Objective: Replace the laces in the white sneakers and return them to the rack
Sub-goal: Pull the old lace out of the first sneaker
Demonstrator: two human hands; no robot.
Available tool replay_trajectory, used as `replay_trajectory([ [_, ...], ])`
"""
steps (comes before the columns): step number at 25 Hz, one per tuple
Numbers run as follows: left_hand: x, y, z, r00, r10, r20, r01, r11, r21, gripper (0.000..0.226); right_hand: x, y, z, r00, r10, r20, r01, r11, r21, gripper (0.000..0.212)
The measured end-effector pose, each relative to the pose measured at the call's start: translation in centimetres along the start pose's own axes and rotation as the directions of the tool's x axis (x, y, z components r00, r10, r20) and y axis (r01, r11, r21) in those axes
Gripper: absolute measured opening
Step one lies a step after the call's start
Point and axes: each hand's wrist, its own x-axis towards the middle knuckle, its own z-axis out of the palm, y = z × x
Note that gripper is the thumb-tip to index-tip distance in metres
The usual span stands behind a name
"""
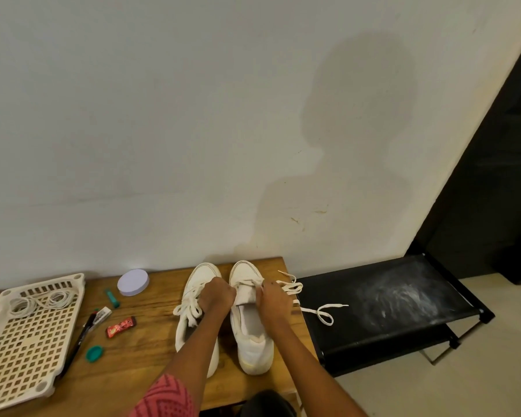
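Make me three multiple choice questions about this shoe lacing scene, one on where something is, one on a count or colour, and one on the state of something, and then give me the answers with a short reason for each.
1. Where do the coiled laces lie?
A. in the white tray
B. on the black rack
C. inside a sneaker

2. How many white sneakers stand on the wooden table?
A. one
B. two
C. three

3. What is the state of the right sneaker?
A. fully laced and tied
B. lace loose, trailing off the table edge
C. lying on its side

Answers: A, the coil rests at the tray's far end. B, the left sneaker and right sneaker stand side by side. B, its lace hangs over the black rack while the left hand and right hand work at its tongue.
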Motion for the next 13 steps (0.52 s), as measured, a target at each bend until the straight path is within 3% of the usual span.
replay_trajectory([
  [4,0.0,0.1,0.2,1.000,0.015,-0.003,-0.015,1.000,-0.006,0.023,-0.2,0.6,0.6,0.990,0.113,-0.086,-0.100,0.984,0.145,0.035],
  [7,-0.3,0.3,0.3,0.998,0.055,-0.038,-0.053,0.997,0.054,0.022,-0.3,0.3,0.4,0.993,0.109,-0.037,-0.102,0.982,0.157,0.031],
  [10,-1.2,2.2,1.2,0.945,0.307,-0.116,-0.249,0.901,0.356,0.030,0.1,0.5,-0.2,0.995,0.099,0.017,-0.101,0.982,0.160,0.027],
  [12,-1.5,3.2,2.5,0.835,0.548,-0.059,-0.460,0.752,0.472,0.042,-0.1,0.3,-0.6,0.993,0.093,0.067,-0.102,0.986,0.136,0.027],
  [13,-1.5,3.4,2.9,0.806,0.591,-0.018,-0.503,0.701,0.506,0.044,-0.2,0.2,-0.5,0.994,0.079,0.077,-0.087,0.991,0.106,0.029],
])
